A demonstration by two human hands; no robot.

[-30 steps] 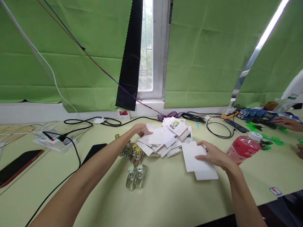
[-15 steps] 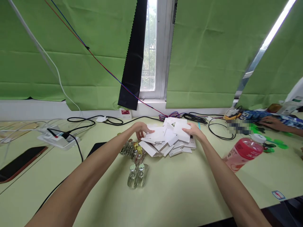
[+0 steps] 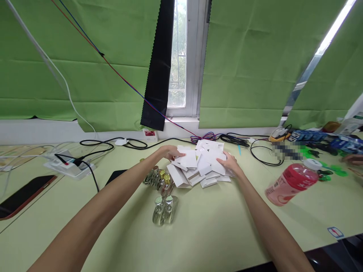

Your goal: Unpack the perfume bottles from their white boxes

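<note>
A loose heap of white cards or folded papers (image 3: pixel 205 166) lies in the middle of the table. My left hand (image 3: pixel 171 152) is closed on white cards at the heap's left side, thumb on top. At the right side, my right hand (image 3: pixel 229 161) grips another white card between thumb and fingers. Several small glass bottles with gold and silver caps (image 3: pixel 162 181) stand by the heap, partly behind my left forearm. Nearer to me are two clear bottles with silver caps (image 3: pixel 163 211), side by side.
A pink drink bottle (image 3: pixel 293 183) stands right of my right forearm. Black cables (image 3: pixel 234 140) run along the wall. At left are a phone (image 3: pixel 27 194) and a power strip (image 3: pixel 68 166). Another person's hand (image 3: pixel 354 159) is at the far right.
Cards in the heap have shifted slightly under my hands, and my right hand sits a little lower on its card. The other person's hand has moved right and nearer.
</note>
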